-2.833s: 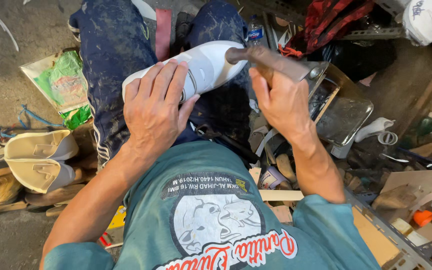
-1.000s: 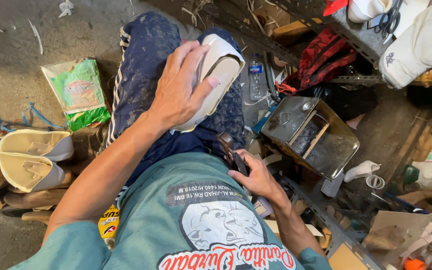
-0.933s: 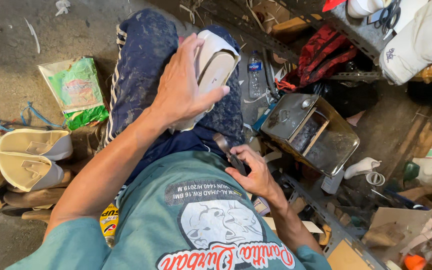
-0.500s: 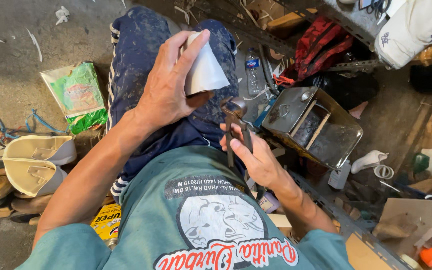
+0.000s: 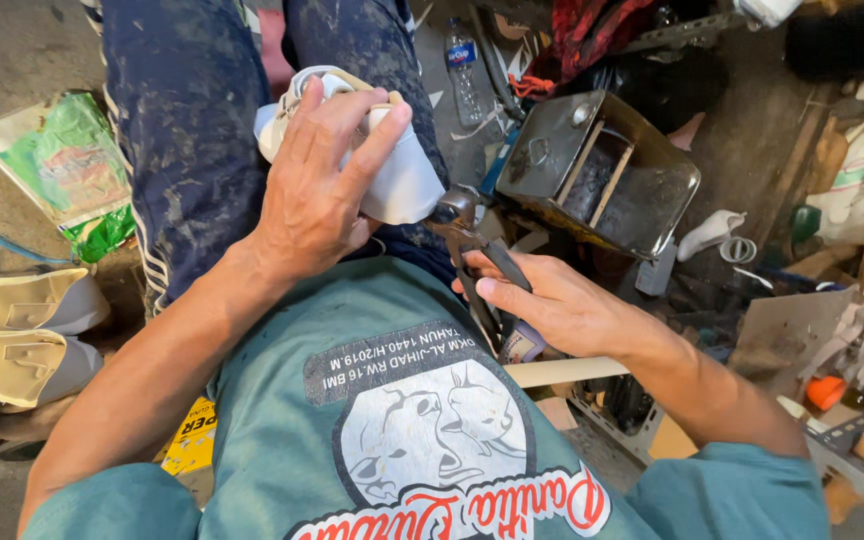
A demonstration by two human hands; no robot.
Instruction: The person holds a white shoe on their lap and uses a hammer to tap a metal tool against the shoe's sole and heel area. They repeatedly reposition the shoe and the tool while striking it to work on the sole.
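With our left hand [image 5: 317, 190] clamped on the shoe [image 5: 392, 170], our right hand [image 5: 552, 305], closed around the pincers [image 5: 472, 250], should bite squarely at the shoe's edge.

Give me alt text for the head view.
A seated person's left hand grips a white shoe on the lap while the right hand holds pincers at its edge. A metal box sits nearby.

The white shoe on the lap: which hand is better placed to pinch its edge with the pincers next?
Probably the right hand. It already holds the pincers, whose jaws sit right at the white shoe. The left hand is wrapped over the shoe, steadying it.
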